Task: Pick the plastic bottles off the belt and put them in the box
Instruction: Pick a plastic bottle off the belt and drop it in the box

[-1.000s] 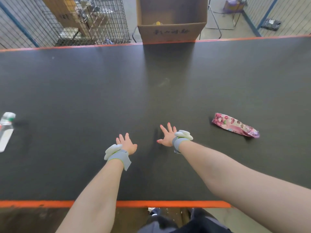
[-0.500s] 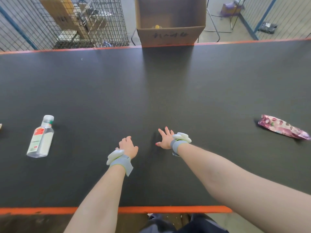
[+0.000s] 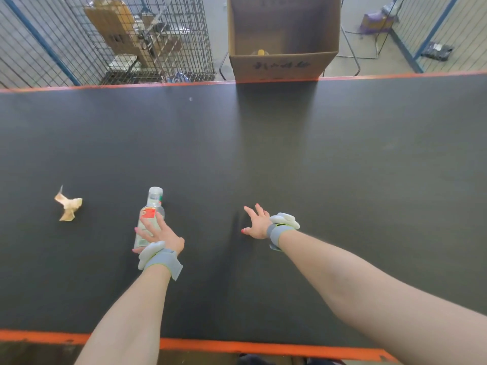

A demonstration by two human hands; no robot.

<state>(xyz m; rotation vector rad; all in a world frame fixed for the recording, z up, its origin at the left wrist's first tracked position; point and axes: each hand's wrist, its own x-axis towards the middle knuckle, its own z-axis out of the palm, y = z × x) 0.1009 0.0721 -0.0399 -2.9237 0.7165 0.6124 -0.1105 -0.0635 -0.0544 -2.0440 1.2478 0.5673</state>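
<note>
A clear plastic bottle (image 3: 152, 206) with a red-and-white label lies on the dark belt (image 3: 303, 159), cap pointing away from me. My left hand (image 3: 160, 234) lies over its lower half, fingers across the label and thumb around the near side. My right hand (image 3: 257, 223) hovers open just above the belt to the right, fingers spread, holding nothing. The open cardboard box (image 3: 282, 65) stands beyond the belt's far edge, straight ahead; a yellow cap (image 3: 261, 52) shows inside it.
A crumpled tan scrap of paper (image 3: 68, 204) lies on the belt left of the bottle. Orange rails edge the belt near and far. A wire cage (image 3: 131, 35) with cardboard stands beyond the far left; blue-framed mesh fencing is at the far right.
The belt carried the bottle rightward to my left hand, which has come down on it. The pink wrapper has gone out of view on the right; the paper scrap has come in from the left.
</note>
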